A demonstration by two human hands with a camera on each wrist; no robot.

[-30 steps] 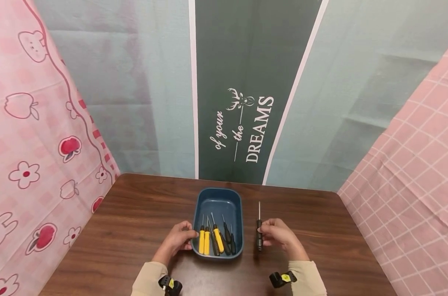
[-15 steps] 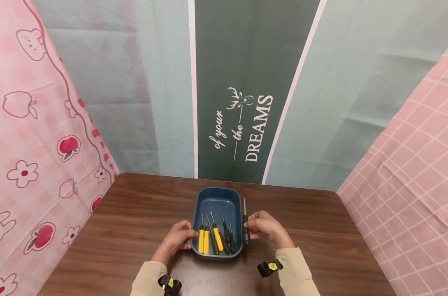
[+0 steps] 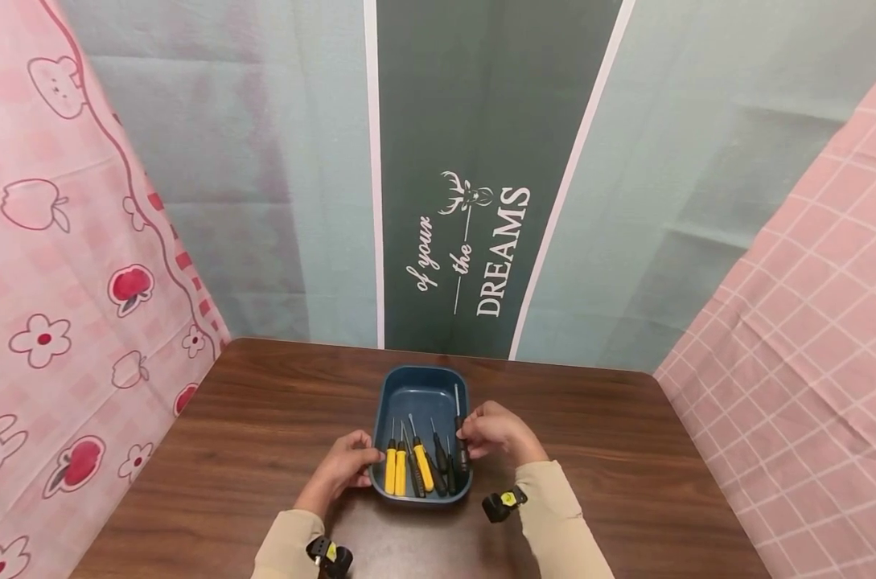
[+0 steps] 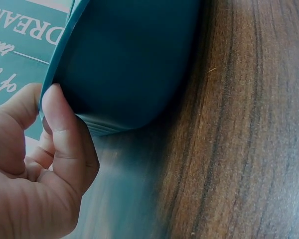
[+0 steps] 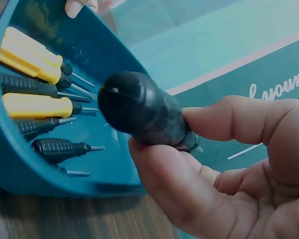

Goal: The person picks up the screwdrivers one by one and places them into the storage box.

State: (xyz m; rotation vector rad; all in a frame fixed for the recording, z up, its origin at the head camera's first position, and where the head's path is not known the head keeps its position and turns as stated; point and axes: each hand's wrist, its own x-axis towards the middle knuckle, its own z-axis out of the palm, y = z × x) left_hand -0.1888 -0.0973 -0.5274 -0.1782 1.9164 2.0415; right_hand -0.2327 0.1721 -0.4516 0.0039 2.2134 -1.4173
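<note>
A blue rectangular tray stands on the table, with several yellow-handled screwdrivers and several black-handled screwdrivers lying side by side in its near half. At its left rim, my left hand pinches the wall between thumb and fingers; the left wrist view shows this grip on the rim close up. My right hand pinches another black-handled screwdriver by its handle. That screwdriver is over the tray's right side, its shaft pointing away from me. In the right wrist view its handle end faces the camera.
The brown wooden table extends around the tray. Behind it hangs a green and grey curtain with white lettering. Pink patterned cloths stand at the left and right.
My right hand has carried the black-handled screwdriver leftward, from beside the tray to over its right side. The left hand has kept its hold on the rim.
</note>
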